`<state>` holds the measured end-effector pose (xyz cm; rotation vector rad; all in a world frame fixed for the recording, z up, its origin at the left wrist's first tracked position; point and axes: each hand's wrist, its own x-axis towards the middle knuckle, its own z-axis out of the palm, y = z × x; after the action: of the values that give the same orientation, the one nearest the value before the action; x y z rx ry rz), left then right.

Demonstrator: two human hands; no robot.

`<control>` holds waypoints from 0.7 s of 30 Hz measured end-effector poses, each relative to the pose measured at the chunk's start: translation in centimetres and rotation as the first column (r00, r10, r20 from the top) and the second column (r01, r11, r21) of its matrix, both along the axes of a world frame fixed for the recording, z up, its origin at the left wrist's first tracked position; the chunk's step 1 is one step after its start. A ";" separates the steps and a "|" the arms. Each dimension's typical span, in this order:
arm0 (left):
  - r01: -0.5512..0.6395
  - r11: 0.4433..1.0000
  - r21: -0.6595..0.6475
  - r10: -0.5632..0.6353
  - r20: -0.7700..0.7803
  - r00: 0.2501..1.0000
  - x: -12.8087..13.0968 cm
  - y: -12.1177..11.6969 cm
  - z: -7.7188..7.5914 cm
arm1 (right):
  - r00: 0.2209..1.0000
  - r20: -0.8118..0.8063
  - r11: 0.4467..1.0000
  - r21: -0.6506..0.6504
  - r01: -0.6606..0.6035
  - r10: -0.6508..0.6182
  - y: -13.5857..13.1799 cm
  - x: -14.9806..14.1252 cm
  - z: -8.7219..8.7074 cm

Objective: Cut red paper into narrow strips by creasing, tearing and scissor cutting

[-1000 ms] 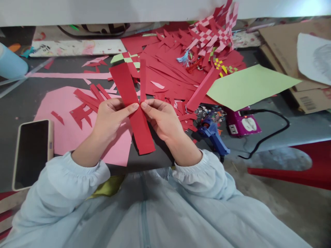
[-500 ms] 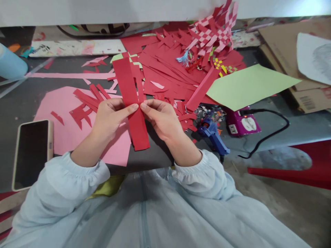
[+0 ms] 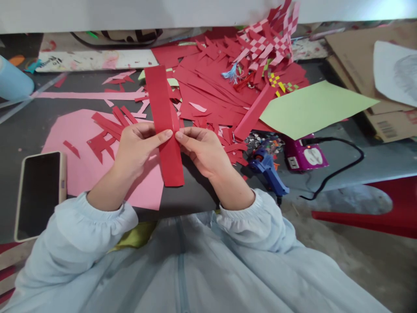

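Note:
Between my two hands, above the dark table, is a folded red paper strip (image 3: 159,95), its long side pointing away from me. My left hand (image 3: 138,143) pinches it at mid-length, thumb on top. On its right edge my right hand (image 3: 200,145) pinches the paper, the two thumb tips almost meeting. A narrower red flap shows behind the strip's right edge. The fingers under the paper are hidden. Below and to the left lies a pink paper sheet (image 3: 78,169) bearing a cut red paper piece (image 3: 99,145) and several red strips.
A phone (image 3: 41,195) lies at the left. Red paper sheets (image 3: 208,87), checkered woven paper pieces (image 3: 260,43) and a light green sheet (image 3: 316,108) spread across the back. A blue glue gun (image 3: 269,171), purple power socket box (image 3: 306,154) with black cable, and cardboard (image 3: 368,65) are at right.
The red strip has turned more upright, its lower end swinging left and its upper end right. The narrow flap behind has come nearly in line with the strip. Both hands keep their pinch.

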<state>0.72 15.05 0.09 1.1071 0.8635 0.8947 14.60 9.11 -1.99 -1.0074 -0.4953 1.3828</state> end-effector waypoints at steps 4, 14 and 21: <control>0.026 1.000 -0.001 -0.026 -0.029 0.999 -0.1 0.1 -0.2 | 0.999 0.022 1.000 0.001 0.027 -0.027 0.1 -0.1 0.1; -0.027 0.999 0.028 0.027 -0.003 1.000 0.1 -0.2 -0.4 | 0.999 0.029 1.000 -0.013 0.029 -0.029 0.0 -0.2 0.3; -0.036 0.999 0.009 0.036 -0.022 0.999 0.0 0.0 -0.2 | 1.000 -0.003 1.000 -0.013 -0.008 0.008 0.0 0.0 0.4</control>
<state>0.68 15.05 -0.14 1.1134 0.9014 0.9179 14.56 9.09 -1.57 -1.0147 -0.4886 1.3960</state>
